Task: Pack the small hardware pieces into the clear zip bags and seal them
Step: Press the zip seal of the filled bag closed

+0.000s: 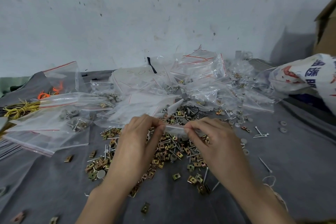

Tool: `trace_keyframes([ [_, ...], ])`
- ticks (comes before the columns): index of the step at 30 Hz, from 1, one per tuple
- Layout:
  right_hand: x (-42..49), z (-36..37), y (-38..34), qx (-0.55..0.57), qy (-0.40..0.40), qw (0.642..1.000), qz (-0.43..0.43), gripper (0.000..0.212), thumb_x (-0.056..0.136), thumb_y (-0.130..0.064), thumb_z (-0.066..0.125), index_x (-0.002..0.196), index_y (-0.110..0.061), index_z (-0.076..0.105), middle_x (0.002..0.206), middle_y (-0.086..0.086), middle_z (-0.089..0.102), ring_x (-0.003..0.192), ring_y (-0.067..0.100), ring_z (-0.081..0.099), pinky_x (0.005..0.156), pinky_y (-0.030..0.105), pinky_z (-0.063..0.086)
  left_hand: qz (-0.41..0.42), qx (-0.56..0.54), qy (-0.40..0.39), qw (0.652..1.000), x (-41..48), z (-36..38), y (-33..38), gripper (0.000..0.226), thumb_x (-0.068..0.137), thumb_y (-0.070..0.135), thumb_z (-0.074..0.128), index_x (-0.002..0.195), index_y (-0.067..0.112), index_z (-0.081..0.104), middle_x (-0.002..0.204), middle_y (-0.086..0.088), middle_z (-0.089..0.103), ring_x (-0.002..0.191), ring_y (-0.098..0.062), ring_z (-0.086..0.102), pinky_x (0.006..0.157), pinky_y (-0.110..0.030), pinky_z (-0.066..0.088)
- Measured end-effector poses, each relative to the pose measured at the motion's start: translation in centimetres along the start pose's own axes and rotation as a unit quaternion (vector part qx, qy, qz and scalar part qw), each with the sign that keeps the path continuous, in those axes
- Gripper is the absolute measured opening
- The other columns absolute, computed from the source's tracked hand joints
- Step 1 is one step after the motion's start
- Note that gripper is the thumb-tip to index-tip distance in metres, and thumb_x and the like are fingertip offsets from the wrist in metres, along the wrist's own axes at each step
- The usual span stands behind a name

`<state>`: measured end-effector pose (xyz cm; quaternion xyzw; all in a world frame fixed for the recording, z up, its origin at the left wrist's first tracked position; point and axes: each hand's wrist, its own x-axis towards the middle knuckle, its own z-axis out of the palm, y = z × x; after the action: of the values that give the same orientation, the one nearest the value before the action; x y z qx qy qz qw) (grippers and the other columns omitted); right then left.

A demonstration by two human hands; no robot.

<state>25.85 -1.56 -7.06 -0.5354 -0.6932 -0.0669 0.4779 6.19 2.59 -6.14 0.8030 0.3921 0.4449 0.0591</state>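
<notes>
Far left: thin yellow loops [20, 108], then slick clear zip bags [54, 129] w/ red strips on wrinkled grey cloth [294, 152]. Centre: left hand [140, 136] pinches one end of a small clear bag [174, 130], right hand [212, 136] pinches the other, over the hardware heap [163, 152]: brassy square clips, nails, grey discs. Far right: printed sack [309, 74].

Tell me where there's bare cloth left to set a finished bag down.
Bare grey cloth lies right of the stray nails, below the printed sack. Crowded: the clip pile in the middle and the bag heap behind it.
</notes>
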Motion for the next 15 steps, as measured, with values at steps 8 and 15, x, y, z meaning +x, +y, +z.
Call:
trace_keyframes([
  [8,0.1,-0.2,0.1,0.003,0.002,1.0,0.002,0.01,0.094,-0.035,0.064,0.093,-0.028,0.072,0.091,-0.019,0.066,0.087,0.009,0.062,0.085,0.037,0.046,0.031,0.002,0.0,1.0,0.2,0.5,0.5,0.012,0.096,0.034,0.057,0.103,0.028,0.065,0.101,0.021,0.059,0.099,-0.005,0.054,0.083,-0.029,0.045],
  [15,0.1,-0.4,0.6,0.011,-0.014,1.0,-0.008,0.011,0.093,-0.036,0.062,0.093,-0.028,0.07,0.091,-0.019,0.065,0.088,0.01,0.062,0.084,0.038,0.047,0.058,-0.01,0.003,0.998,0.3,1.4,1.3,0.013,0.095,0.033,0.058,0.098,0.024,0.067,0.098,0.017,0.06,0.094,-0.011,0.055,0.079,-0.037,0.047],
])
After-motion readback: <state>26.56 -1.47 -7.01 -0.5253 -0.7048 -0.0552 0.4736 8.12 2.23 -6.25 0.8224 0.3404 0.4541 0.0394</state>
